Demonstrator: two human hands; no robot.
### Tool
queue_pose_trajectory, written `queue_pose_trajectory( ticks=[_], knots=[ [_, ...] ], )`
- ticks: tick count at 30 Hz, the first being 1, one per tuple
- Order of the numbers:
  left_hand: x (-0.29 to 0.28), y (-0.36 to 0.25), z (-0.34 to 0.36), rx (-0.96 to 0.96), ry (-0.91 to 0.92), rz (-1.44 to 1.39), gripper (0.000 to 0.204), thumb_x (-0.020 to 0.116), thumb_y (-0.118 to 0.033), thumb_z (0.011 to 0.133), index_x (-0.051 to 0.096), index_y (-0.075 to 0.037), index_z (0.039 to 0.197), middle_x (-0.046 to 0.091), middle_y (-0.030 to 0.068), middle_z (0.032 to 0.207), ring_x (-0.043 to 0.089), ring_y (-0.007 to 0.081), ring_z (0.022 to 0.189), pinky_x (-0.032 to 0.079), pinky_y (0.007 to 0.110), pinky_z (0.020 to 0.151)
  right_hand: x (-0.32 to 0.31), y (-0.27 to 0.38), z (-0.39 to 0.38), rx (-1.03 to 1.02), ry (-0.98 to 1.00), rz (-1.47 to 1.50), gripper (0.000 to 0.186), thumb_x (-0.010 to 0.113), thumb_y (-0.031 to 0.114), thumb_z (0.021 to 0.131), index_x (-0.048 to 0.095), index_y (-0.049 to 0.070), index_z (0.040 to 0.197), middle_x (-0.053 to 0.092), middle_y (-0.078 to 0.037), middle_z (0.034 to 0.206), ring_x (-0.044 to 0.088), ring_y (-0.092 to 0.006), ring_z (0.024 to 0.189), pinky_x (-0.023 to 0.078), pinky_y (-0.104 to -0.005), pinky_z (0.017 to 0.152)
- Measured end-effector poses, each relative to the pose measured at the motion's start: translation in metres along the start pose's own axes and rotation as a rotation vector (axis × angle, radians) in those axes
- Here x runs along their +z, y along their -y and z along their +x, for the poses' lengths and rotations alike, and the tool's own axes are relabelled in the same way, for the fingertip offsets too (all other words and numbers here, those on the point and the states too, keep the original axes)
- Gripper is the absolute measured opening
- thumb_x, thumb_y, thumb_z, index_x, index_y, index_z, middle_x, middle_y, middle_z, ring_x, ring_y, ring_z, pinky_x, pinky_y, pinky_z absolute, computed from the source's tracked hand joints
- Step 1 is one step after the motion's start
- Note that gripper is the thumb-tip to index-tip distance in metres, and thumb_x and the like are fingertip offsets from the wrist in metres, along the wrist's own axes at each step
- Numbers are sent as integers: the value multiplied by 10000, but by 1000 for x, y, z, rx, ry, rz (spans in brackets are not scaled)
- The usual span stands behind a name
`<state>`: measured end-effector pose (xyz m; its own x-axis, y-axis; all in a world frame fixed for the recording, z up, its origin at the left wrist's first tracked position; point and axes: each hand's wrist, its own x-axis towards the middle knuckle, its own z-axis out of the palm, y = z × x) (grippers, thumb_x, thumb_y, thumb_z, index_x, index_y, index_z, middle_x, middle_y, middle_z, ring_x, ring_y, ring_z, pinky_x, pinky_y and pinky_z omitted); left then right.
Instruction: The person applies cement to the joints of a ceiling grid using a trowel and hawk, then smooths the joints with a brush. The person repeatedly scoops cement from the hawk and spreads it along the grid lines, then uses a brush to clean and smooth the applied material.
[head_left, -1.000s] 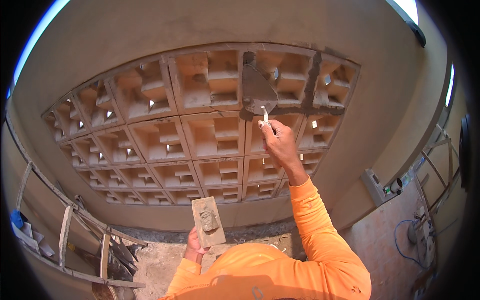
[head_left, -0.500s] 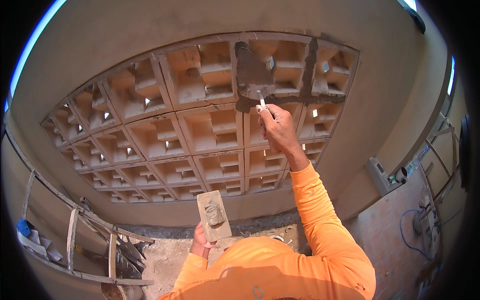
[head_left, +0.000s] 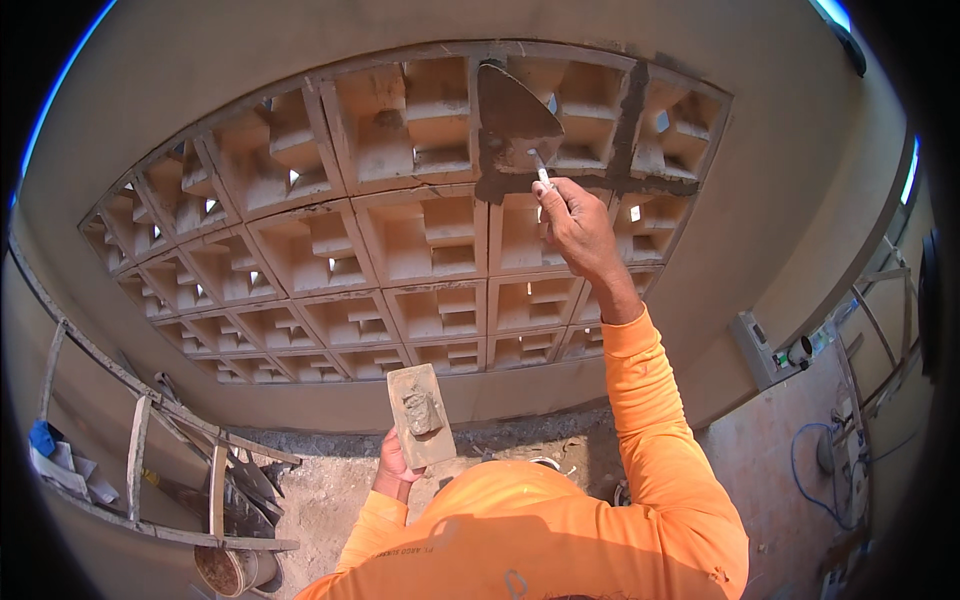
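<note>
Trowel (head_left: 516, 108) in right hand (head_left: 582, 232), higher up mortared joint (head_left: 489, 165) than before

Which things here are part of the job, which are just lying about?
In use:
- trowel, in the right hand
- flat board, in the left hand
- mortar lump on that board
- openwork block panel, dark mortar along some joints

Seemingly just lying about:
- wooden frame, left
- bucket, lower left
- blue cable, right
</note>
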<state>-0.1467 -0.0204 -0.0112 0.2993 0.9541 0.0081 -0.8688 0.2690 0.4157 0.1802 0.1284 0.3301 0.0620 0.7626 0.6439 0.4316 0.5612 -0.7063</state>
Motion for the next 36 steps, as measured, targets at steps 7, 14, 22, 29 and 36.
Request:
queue_pose_trajectory(
  ticks=[7, 14, 22, 29, 36],
  knots=[
    [-14, 1, 2, -10, -2, 13, 511, 616, -224, 993, 532, -30, 1458, 663, 167, 1361, 676, 348, 1218, 571, 523, 1036, -27, 14, 17, -19, 84, -263, 416, 573, 324, 1076, 650, -46, 904, 559, -151, 673, 477, -224, 619, 442, -395, 612],
    [-2, 2, 8, -33, -6, -20, 525, 649, -150, 972, 515, -6, 1459, 673, 174, 1329, 699, 335, 1182, 591, 499, 1012, -31, -22, -30, 186, 232, -212, 430, 571, 356, 1072, 686, -43, 957, 602, -121, 711, 531, -204, 681, 465, -376, 670],
    [-18, 3, 16, -55, 10, 31, 509, 581, -253, 1007, 538, -42, 1469, 652, 176, 1385, 657, 369, 1251, 546, 543, 1068, -16, -30, -9, -114, 78, -203, 328, 603, 279, 1071, 694, -35, 1057, 616, -89, 766, 532, -182, 709, 455, -349, 666],
    [-19, 9, 13, -31, 11, 68, 520, 590, -262, 995, 541, -48, 1467, 655, 172, 1381, 659, 370, 1249, 550, 538, 1062, -18, -45, -15, -28, -10, -213, 295, 613, 252, 1064, 698, -29, 1074, 641, -127, 794, 552, -231, 712, 464, -356, 670],
    [-14, 3, 5, -38, 1, 37, 515, 589, -245, 984, 552, -49, 1459, 660, 173, 1374, 661, 371, 1245, 555, 542, 1053, -24, -25, -27, -185, -57, -362, 259, 664, 240, 1023, 714, -12, 1053, 703, -157, 867, 657, -327, 741, 514, -405, 682]
  ],
)
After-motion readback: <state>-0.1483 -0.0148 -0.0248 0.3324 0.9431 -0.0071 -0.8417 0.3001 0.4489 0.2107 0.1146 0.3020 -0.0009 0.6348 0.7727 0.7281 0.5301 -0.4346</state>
